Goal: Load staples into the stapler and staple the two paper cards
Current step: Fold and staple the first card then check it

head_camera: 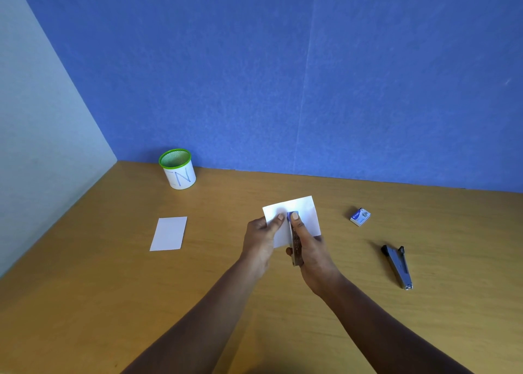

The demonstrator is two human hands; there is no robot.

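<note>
My left hand (259, 239) pinches the left edge of a white paper card (307, 212), which is held just above the table's middle. My right hand (312, 250) grips a slim silver stapler (295, 246) with a blue front end. The stapler's front lies over the card, and my thumb rests on the blue tip. I cannot tell whether the held card is a single sheet or two. A second white card (169, 233) lies flat on the table to the left, apart from both hands.
A small blue and white staple box (360, 217) sits to the right of the card. A black and silver stapler-like tool (397, 266) lies further right. A green-rimmed mesh cup (177, 168) stands at the back left on the wooden table (85, 303), near the blue wall.
</note>
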